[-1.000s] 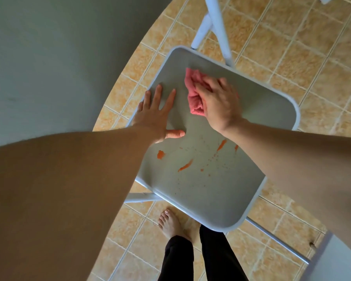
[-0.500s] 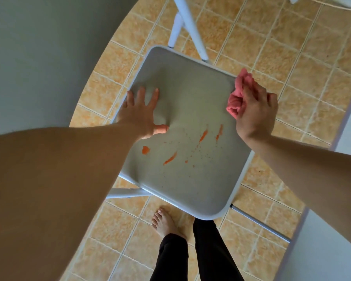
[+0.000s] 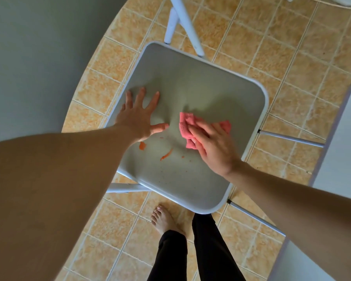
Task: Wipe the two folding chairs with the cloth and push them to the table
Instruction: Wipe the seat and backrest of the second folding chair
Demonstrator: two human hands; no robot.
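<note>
A grey folding chair seat (image 3: 201, 82) with a pale rim fills the middle of the view. Orange smears (image 3: 166, 154) and small specks lie on its near-left part. My left hand (image 3: 139, 116) rests flat on the seat's left side, fingers spread. My right hand (image 3: 213, 147) presses a pink cloth (image 3: 185, 123) onto the seat just right of the smears. The cloth sticks out from under the fingers on both sides.
A grey table top (image 3: 39, 57) curves along the left. A second pale surface (image 3: 340, 151) stands at the right edge. White chair legs (image 3: 180, 19) cross the tiled floor (image 3: 292, 57). My bare foot (image 3: 164, 220) and dark trouser legs are below the seat.
My right hand has brought the cloth from the seat's right edge back onto the seat, over the two right-hand smears, which no longer show. The left hand stays put.
</note>
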